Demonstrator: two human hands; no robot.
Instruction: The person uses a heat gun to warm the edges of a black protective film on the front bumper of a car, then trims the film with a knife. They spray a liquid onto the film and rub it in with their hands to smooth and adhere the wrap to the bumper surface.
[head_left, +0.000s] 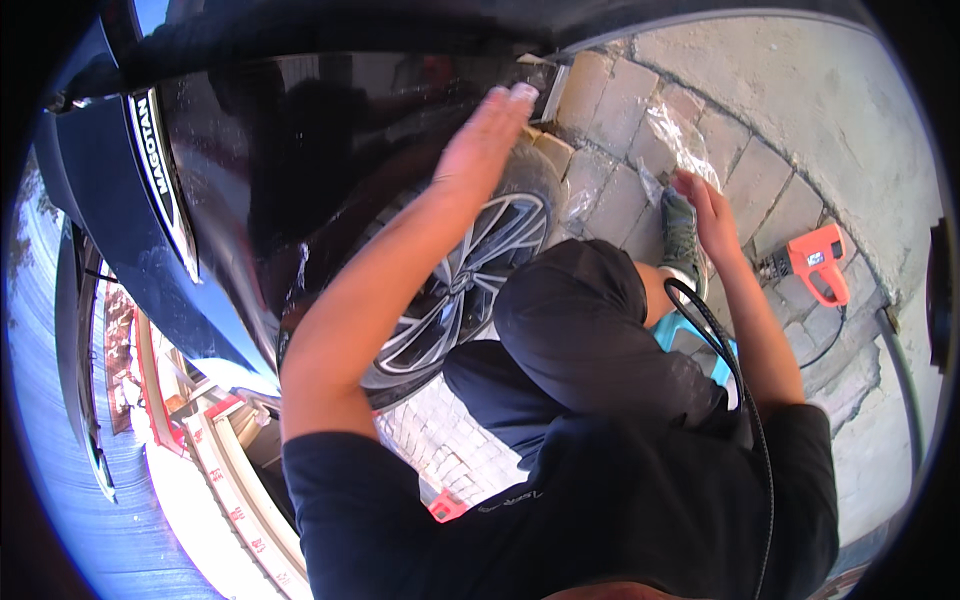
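My left hand (484, 142) is stretched out along the glossy black car body panel (315, 150), near its lower end above the tyre. Its fingers are straight and close together, slightly blurred; a pale patch shows at the fingertips, and I cannot tell what it is. The multi-spoke alloy wheel (459, 281) lies below that forearm. Raised over the paving near my shoe, my right hand (709, 214) has extended fingers and no visible object in it. Crumpled clear plastic film (675, 142) lies just beyond it. Whether either hand touches anything is unclear.
An orange heat gun (817, 262) with a cord rests on the paving stones at the right. My green shoe (679, 229) and a light-blue plastic object (675, 330) are near my right forearm. A black cable (724, 345) loops past that arm. A grey hose (904, 390) runs along the concrete.
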